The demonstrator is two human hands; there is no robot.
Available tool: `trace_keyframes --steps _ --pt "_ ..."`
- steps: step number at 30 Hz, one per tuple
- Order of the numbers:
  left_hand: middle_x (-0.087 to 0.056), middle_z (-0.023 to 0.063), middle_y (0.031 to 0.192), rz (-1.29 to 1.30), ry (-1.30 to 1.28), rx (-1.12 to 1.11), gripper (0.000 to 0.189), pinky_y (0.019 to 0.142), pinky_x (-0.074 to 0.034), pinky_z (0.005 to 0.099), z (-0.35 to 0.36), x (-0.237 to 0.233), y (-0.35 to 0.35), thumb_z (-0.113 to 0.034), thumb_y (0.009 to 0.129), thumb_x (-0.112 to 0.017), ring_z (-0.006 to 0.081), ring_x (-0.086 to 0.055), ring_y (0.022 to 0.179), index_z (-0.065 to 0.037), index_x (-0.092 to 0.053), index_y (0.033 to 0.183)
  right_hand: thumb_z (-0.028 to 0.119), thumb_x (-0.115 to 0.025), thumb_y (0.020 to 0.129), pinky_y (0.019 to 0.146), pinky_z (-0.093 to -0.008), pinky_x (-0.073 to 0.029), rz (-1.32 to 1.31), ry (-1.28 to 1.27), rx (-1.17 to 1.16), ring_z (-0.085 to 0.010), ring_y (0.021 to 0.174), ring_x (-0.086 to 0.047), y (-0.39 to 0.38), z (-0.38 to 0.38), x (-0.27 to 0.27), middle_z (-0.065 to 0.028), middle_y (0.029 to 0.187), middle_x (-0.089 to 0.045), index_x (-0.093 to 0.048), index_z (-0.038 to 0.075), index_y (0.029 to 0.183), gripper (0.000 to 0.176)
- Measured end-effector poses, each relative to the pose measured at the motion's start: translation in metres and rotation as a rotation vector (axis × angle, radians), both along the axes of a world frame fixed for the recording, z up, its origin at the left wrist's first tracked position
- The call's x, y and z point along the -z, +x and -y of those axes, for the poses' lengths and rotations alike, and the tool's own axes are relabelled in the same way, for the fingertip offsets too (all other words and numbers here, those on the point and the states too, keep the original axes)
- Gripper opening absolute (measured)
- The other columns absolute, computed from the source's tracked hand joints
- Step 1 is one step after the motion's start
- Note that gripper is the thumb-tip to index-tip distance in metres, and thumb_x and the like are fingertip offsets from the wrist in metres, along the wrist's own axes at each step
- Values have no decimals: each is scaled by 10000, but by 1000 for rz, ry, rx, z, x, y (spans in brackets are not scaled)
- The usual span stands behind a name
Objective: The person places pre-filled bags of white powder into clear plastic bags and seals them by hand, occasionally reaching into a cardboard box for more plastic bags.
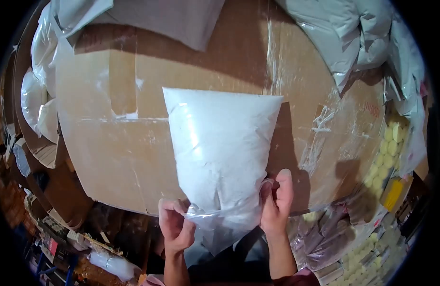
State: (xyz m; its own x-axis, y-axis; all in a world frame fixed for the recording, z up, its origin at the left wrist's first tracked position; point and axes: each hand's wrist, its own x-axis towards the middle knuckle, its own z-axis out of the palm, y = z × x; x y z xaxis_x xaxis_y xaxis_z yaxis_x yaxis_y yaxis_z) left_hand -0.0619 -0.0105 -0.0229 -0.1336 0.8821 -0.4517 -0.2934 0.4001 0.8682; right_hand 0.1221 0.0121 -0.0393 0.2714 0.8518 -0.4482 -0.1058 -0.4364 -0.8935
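Note:
A clear plastic bag (222, 148) filled with white powder lies on the cardboard surface, its flat bottom pointing away from me. Its loose open end hangs toward my body over the near edge. My left hand (176, 224) pinches the left side of the bag's neck between thumb and fingers. On the opposite side, my right hand (276, 202) grips the neck's right edge, thumb and fingers closed on the plastic. The neck is stretched between both hands, and the contents end just above it.
The cardboard sheet (119, 167) carries white powder smears. Filled bags (325, 35) lie at the back right, and more bags (43, 105) sit at the left. A grey sheet (167, 21) covers the far edge. Packs of round yellowish items (387, 148) stand at the right.

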Motion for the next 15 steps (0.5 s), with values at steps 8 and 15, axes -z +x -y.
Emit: trace_keyframes --steps 8,15 --pt "-446 -9 723 201 -92 10 242 599 -345 200 -14 -49 6 -87 773 -659 66 -408 647 -68 -418 777 117 -533 974 593 -197 -406 -287 -361 76 -38 688 -508 -9 -40 -97 -2 774 -568 -474 48 931 101" --pt "-451 -42 794 330 -379 -300 256 638 -375 185 -3 -41 21 -123 861 -665 48 -450 711 -113 -409 866 139 -510 986 634 -198 -439 -757 -395 236 -39 730 -524 -19 -6 -76 -16 839 -588 -475 69 923 100"
